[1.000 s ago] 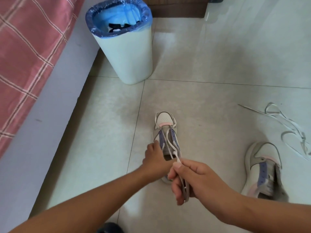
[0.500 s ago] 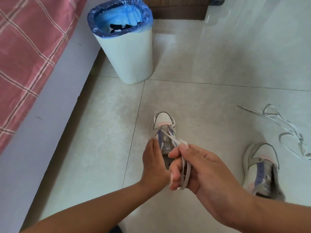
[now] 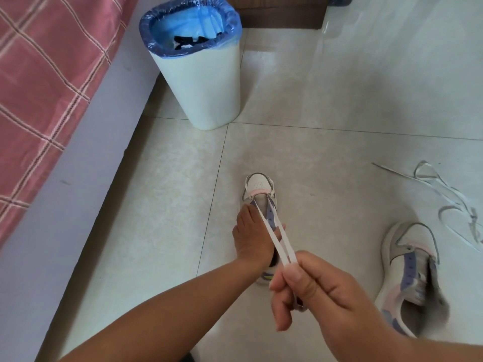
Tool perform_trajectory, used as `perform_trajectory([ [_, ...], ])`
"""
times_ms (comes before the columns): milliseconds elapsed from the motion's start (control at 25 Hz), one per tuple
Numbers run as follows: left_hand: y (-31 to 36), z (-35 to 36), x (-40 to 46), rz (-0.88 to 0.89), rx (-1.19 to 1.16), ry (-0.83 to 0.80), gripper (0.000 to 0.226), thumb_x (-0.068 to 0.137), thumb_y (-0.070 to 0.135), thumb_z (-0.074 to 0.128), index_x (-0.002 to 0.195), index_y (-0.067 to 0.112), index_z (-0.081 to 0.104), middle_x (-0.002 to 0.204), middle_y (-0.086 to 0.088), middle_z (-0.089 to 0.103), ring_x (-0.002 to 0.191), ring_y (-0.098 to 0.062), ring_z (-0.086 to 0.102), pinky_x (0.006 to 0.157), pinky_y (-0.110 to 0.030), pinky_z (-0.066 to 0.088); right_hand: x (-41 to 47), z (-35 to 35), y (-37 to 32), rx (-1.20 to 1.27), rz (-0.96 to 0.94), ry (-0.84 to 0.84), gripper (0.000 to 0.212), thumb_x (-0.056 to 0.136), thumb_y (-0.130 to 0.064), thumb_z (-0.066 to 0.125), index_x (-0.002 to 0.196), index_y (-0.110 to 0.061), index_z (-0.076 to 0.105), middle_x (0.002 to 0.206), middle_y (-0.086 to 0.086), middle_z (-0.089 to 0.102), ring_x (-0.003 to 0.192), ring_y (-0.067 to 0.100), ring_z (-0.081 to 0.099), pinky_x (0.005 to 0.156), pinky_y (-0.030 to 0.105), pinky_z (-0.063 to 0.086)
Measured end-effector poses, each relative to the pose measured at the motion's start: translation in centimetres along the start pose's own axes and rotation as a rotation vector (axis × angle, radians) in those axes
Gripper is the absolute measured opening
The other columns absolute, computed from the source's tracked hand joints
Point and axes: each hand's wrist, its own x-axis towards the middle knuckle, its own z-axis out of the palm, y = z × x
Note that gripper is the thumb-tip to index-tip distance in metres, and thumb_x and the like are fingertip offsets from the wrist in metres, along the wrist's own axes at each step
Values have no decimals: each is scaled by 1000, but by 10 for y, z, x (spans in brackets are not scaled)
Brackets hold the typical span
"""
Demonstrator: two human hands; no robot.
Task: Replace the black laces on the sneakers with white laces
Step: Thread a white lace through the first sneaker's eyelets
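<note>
A white sneaker (image 3: 258, 183) with purple eyelet strips lies on the floor tiles, toe pointing away from me. My left hand (image 3: 252, 241) grips its side and holds it down. A white lace (image 3: 271, 235) runs through the eyelets nearest the toe, and both of its strands stretch taut back to my right hand (image 3: 311, 286), which pinches them together above the heel. A second sneaker (image 3: 410, 273) without any lace lies at the right. Another white lace (image 3: 454, 202) lies loose on the floor beyond it. Black laces (image 3: 192, 42) lie inside the bin.
A white bin (image 3: 203, 82) with a blue liner stands at the back, next to a bed (image 3: 41, 82) with a red checked cover along the left. A dark wooden furniture base (image 3: 282, 15) is at the far wall.
My right hand has pulled both lace strands back toward me, so they now run straight and taut from the toe eyelets. My left hand has stayed on the sneaker.
</note>
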Motion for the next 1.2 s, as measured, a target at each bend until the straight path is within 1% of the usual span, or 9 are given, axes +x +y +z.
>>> perform_trajectory([
  [160,-4,-11,8,21,-16,-145,94,73,55,71,141,7,27,139,-9,33,131,-25,32,106,-34,33,4,-8,4,-15,81,31,33,96,-34,46,79,-8,57,54,8,63,47,7,53,53,12,43],
  [280,-19,-48,43,-72,-211,-462,52,76,31,71,119,8,53,114,-9,55,102,-22,56,89,-34,50,11,-18,7,113,202,139,32,82,-35,47,76,-4,56,52,14,59,45,17,52,48,18,43],
  [400,-22,-74,97,-318,-417,-333,18,94,15,49,102,2,58,81,-10,62,69,-20,61,61,-27,48,15,-25,14,96,292,169,32,87,-33,45,77,-5,56,53,15,59,45,22,53,45,20,42],
  [520,-12,-63,132,-287,-333,-221,25,96,19,44,94,-3,56,91,-23,60,79,-33,61,66,-33,50,19,-23,22,96,370,167,31,96,-25,41,77,-5,56,54,16,60,44,23,53,45,22,41],
  [640,-8,-43,145,-292,-331,-255,21,89,11,54,70,2,52,87,-22,56,72,-28,56,62,-30,46,24,-20,21,117,404,131,32,98,-23,40,76,-7,56,54,15,60,44,22,53,46,22,43],
  [720,-4,-41,148,-254,-293,-237,8,85,7,58,82,-1,59,94,-24,60,78,-30,60,61,-27,43,24,-18,19,133,415,104,31,99,-22,40,76,-7,55,53,13,60,42,21,53,44,19,41],
  [840,1,-38,148,-208,-175,-262,31,92,12,49,115,-8,57,118,-24,59,109,-36,57,74,-29,39,24,-21,19,142,440,101,31,100,-23,38,79,-6,54,54,12,61,43,20,53,45,19,42],
  [1000,-3,-34,140,-197,-253,-293,45,95,32,50,120,-6,53,122,-21,57,105,-32,57,72,-30,44,24,-20,18,127,445,95,31,100,-22,38,79,-5,54,53,12,60,44,21,53,46,20,42],
  [1200,10,-21,141,-235,-262,-193,45,92,30,57,122,-4,51,127,-20,55,118,-34,52,99,-38,44,24,-17,20,105,466,93,31,100,-20,38,79,-6,54,53,12,59,44,21,53,46,22,44],
])
